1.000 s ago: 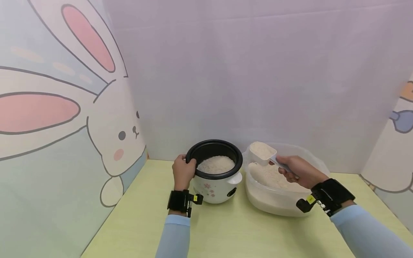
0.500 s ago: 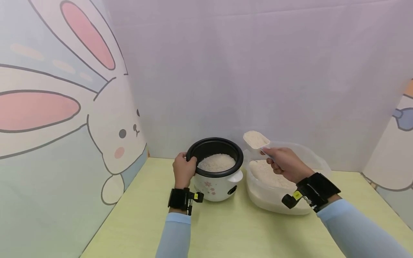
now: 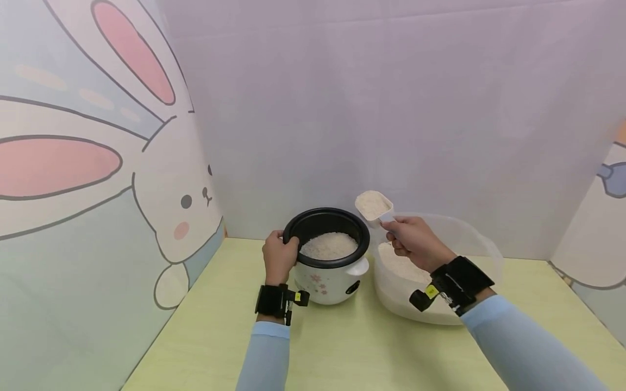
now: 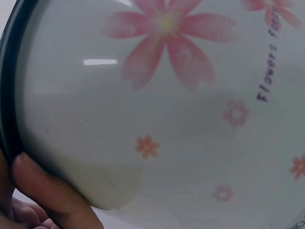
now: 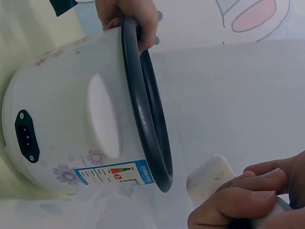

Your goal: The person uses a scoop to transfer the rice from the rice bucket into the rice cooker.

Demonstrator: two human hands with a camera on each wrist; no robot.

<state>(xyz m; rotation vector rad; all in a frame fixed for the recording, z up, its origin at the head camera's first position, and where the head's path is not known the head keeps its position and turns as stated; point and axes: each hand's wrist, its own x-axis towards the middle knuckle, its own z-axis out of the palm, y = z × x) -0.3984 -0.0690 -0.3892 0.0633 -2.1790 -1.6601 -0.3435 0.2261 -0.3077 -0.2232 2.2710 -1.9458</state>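
We see a pale yellow-green table (image 3: 342,347) under both hands, with a faint shadow on it below the right forearm. Beyond the fingers a plain lilac-grey back wall (image 3: 391,108) rises, with a horizontal crease running high across it. Left of the left fingers there's a pale blue-green panel (image 3: 49,304) with a big cartoon rabbit (image 3: 168,206), pink inside the ears; well right of the right fingers another panel (image 3: 592,239) shows part of a printed figure. Left hand (image 3: 279,258): we get its fingers gripping the black rim of the rice cooker (image 3: 320,282), at the rim's left side, thumb just inside the opening. The cooker stands on the table just right of those fingers, floral print on its white body, white grains (image 3: 329,246) inside. Right wrist view gives us its socket (image 5: 26,136), side handle (image 5: 104,117) and a blue-edged label (image 5: 114,172). Right hand (image 3: 418,241): fingers curled round the handle of a white scoop (image 5: 209,181), which is full of white grains, raised past the fingertips, near the cooker rim but apart from it. Below the right fingers sits a translucent plastic tub (image 3: 401,304), more grains in it, just beside the cooker. Left wrist view, we mostly get pink flowers and some lettering above the fingers. Light blue sleeves, black straps on both wrists.
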